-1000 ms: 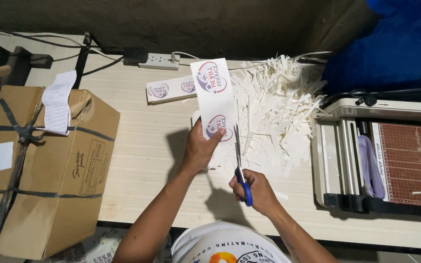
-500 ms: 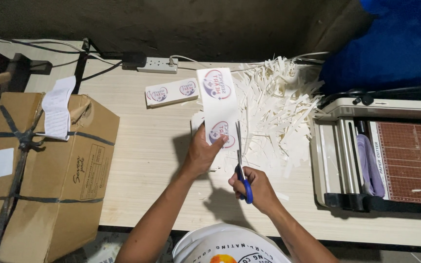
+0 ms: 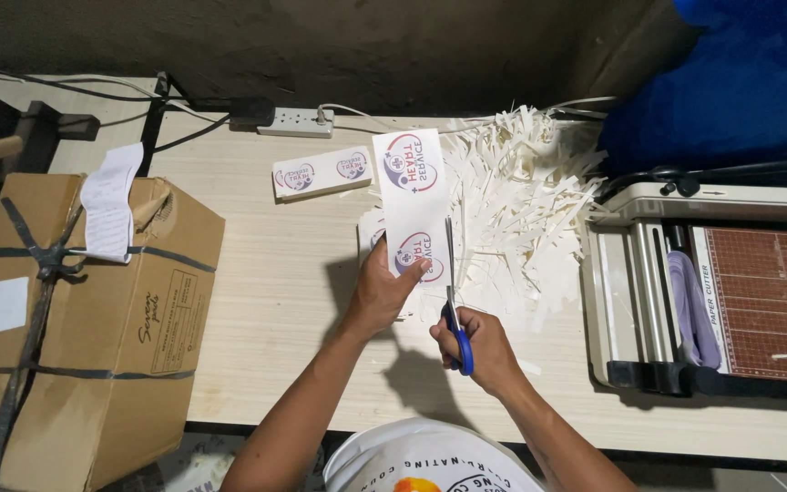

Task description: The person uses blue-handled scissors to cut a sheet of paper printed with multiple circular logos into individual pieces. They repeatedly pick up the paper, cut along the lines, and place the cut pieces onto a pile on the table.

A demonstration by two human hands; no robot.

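Left hand [image 3: 381, 290] pinches the near end of a white printed strip [image 3: 413, 200], thumb on top by the lower round emblem; strip held up off the table, running away toward the far edge. Right hand [image 3: 483, 346] closed through the blue handles of the scissors [image 3: 453, 301], fingers curled tight; blades nearly together, lying along the strip's right edge.

Just behind the strip, a heap of white paper trimmings [image 3: 512, 200] spreads across the table's far-right part. A second printed strip [image 3: 322, 173] lies flat near the far edge, left of the held one. White power strip [image 3: 296, 121] at the far edge. Paper cutter [image 3: 712, 292] sits at the right end of the wooden table [image 3: 266, 301]. Strapped cardboard box [image 3: 75, 319] overhangs the left end.
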